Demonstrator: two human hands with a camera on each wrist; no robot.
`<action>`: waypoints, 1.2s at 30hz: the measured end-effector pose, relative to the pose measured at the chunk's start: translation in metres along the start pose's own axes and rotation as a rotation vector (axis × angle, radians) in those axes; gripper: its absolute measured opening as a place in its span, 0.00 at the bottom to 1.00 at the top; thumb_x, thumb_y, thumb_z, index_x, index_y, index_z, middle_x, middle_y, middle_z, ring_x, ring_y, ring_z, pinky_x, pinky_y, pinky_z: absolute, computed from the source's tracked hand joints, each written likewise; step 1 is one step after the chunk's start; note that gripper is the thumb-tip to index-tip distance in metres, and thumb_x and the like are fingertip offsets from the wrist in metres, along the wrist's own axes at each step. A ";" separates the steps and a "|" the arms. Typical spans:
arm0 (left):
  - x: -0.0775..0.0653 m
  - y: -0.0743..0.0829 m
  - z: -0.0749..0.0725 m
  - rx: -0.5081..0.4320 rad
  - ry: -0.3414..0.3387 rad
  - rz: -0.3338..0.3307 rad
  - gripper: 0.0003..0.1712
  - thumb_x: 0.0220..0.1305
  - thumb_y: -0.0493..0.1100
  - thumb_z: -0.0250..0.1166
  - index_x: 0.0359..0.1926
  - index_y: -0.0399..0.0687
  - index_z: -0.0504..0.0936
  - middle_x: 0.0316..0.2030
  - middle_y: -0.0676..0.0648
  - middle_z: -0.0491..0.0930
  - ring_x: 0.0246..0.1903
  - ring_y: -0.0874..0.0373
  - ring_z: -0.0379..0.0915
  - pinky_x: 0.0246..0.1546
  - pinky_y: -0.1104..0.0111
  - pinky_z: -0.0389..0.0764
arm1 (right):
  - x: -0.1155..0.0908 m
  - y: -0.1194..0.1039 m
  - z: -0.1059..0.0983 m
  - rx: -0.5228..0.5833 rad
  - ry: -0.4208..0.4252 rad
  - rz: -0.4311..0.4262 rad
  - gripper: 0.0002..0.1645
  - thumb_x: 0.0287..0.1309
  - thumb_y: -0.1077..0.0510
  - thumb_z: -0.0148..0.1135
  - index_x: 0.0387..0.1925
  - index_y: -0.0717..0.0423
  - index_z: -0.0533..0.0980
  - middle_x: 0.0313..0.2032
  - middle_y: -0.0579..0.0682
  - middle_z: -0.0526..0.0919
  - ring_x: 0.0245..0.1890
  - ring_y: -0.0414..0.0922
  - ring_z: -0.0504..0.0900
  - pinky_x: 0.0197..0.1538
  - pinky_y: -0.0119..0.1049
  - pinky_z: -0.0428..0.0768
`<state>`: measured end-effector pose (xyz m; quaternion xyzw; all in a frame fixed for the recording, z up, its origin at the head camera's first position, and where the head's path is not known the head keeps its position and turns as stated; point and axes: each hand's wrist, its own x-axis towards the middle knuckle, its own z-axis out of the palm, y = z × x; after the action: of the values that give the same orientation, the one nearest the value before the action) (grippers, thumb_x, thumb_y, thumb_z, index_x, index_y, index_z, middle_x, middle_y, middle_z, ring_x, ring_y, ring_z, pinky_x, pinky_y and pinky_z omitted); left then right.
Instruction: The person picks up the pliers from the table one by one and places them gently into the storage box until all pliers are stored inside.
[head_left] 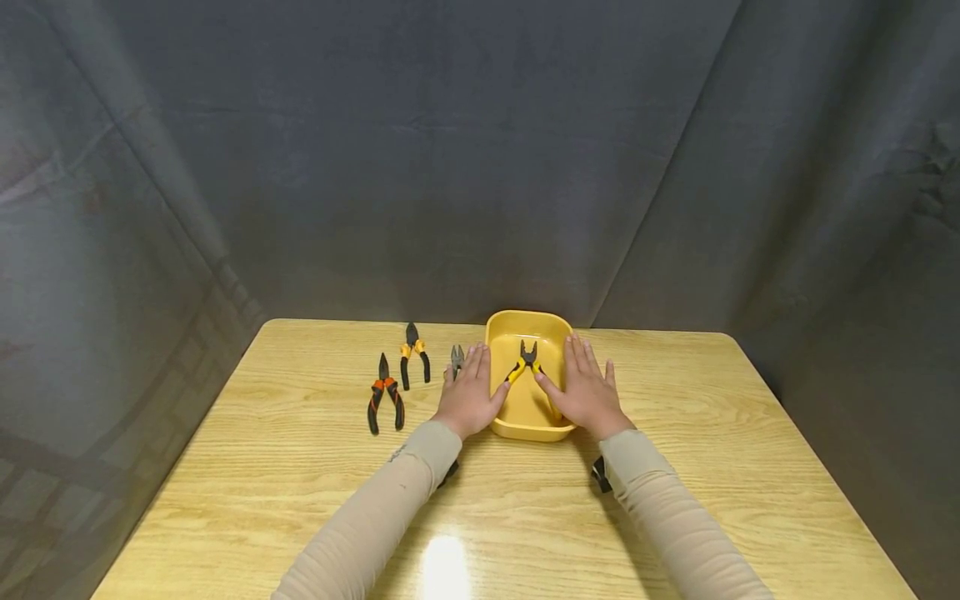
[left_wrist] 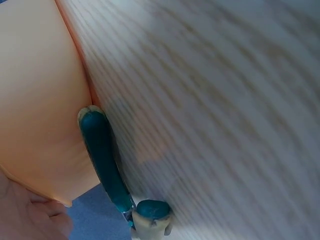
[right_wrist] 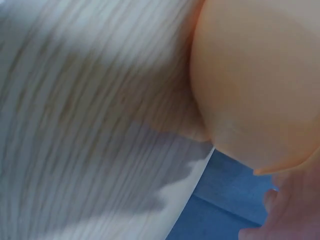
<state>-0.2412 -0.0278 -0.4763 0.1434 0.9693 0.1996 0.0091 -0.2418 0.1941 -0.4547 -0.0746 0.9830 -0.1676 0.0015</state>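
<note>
A yellow plastic tray [head_left: 525, 417] stands between both hands near the table's back edge. Inside it lie combination pliers [head_left: 528, 353] with yellow and black handles, partly covered by the thumbs. My left hand [head_left: 471, 392] lies along the tray's left wall, fingers straight and thumb reaching over the rim. On the opposite wall rests my right hand [head_left: 588, 390], its fingers also extended and its thumb over the rim. Pliers with grey jaws [head_left: 457, 357] are mostly hidden behind the left hand; in the left wrist view, a teal-looking plier handle [left_wrist: 104, 155] lies close against the tray wall [left_wrist: 40, 100].
Left of the tray, on the wooden table [head_left: 300, 467], lie long-nose pliers [head_left: 385, 392] with orange and black handles and pliers [head_left: 413, 354] with yellow and black handles. A dark curtain [head_left: 420, 167] hangs behind and at both sides.
</note>
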 end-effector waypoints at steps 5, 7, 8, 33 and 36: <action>0.000 0.001 0.000 -0.004 0.006 0.005 0.44 0.79 0.62 0.45 0.81 0.41 0.43 0.80 0.42 0.43 0.79 0.49 0.36 0.74 0.41 0.45 | 0.000 0.006 0.000 0.006 -0.019 0.011 0.58 0.71 0.28 0.44 0.79 0.65 0.39 0.80 0.61 0.38 0.80 0.58 0.36 0.73 0.68 0.34; 0.001 0.002 0.000 -0.004 0.006 0.007 0.44 0.79 0.62 0.46 0.81 0.41 0.43 0.80 0.42 0.43 0.79 0.49 0.37 0.74 0.41 0.45 | 0.000 0.008 -0.001 0.016 -0.029 0.017 0.58 0.71 0.28 0.44 0.79 0.65 0.38 0.80 0.61 0.38 0.80 0.58 0.36 0.73 0.68 0.34; 0.001 0.002 0.000 -0.004 0.003 0.007 0.44 0.79 0.62 0.45 0.81 0.41 0.43 0.80 0.42 0.43 0.79 0.49 0.36 0.74 0.41 0.45 | -0.001 0.008 -0.001 0.015 -0.034 0.019 0.58 0.71 0.28 0.44 0.79 0.66 0.38 0.80 0.61 0.37 0.80 0.58 0.36 0.73 0.68 0.34; -0.001 0.001 -0.001 -0.002 -0.009 0.016 0.44 0.79 0.63 0.44 0.81 0.41 0.43 0.80 0.42 0.42 0.79 0.49 0.34 0.74 0.41 0.44 | -0.002 0.008 0.003 0.016 -0.049 0.031 0.57 0.72 0.28 0.43 0.79 0.66 0.39 0.80 0.60 0.36 0.80 0.57 0.35 0.73 0.67 0.34; -0.001 0.001 -0.004 0.010 0.001 0.027 0.44 0.79 0.63 0.44 0.81 0.41 0.44 0.80 0.41 0.44 0.79 0.48 0.36 0.74 0.41 0.45 | -0.002 0.007 0.002 0.017 -0.042 0.028 0.57 0.72 0.28 0.43 0.79 0.66 0.39 0.80 0.61 0.37 0.80 0.57 0.35 0.73 0.67 0.34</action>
<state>-0.2405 -0.0288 -0.4726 0.1562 0.9683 0.1949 0.0050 -0.2410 0.2002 -0.4590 -0.0643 0.9822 -0.1744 0.0252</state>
